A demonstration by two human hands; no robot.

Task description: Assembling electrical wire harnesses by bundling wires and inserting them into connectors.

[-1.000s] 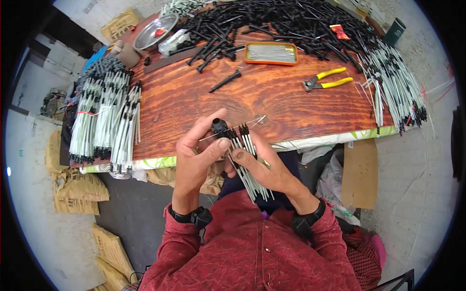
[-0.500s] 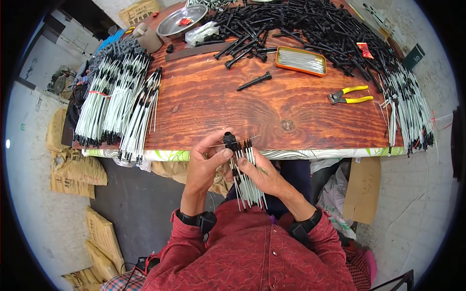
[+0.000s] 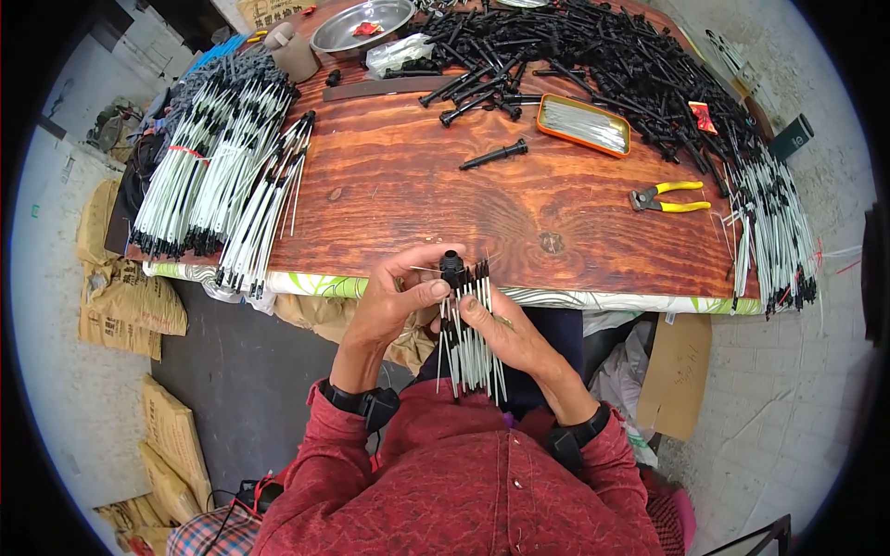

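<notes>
Your left hand [image 3: 394, 306] has its fingers [image 3: 428, 293] closed on a small black cap [image 3: 452, 270] at the top of a bunch of thin white rods [image 3: 468, 347], thumb and forefinger pinching it just in front of the near edge of the desk [image 3: 417, 185]. Your right hand [image 3: 510, 334] is wrapped around the same bunch from the other side, its fingers [image 3: 475, 308] closed on the rods below their black tips, so the bunch hangs down between both hands over your lap. Both wrists carry black bands, and red sleeves [image 3: 464, 482] run back toward the lower edge. Out on the wooden desk, a single black plug [image 3: 496, 155] lies by itself in the middle, well apart from your hands. Farther right sit yellow-handled pliers [image 3: 667, 197], and behind them an orange tin [image 3: 584, 124] holding thin metal pins. A big heap of black plugs [image 3: 603, 56] covers the far right part of the desk. Along the right edge lies a row of white rods with black ends [image 3: 774, 232]. On the left side, bundles of finished white rods [image 3: 222, 176] lie stacked, some hanging over the edge. At the far left corner stands a round metal bowl [image 3: 362, 23] beside a clear plastic bag [image 3: 399, 54]. Brown sacks [image 3: 116, 296] rest on the floor to your left.
</notes>
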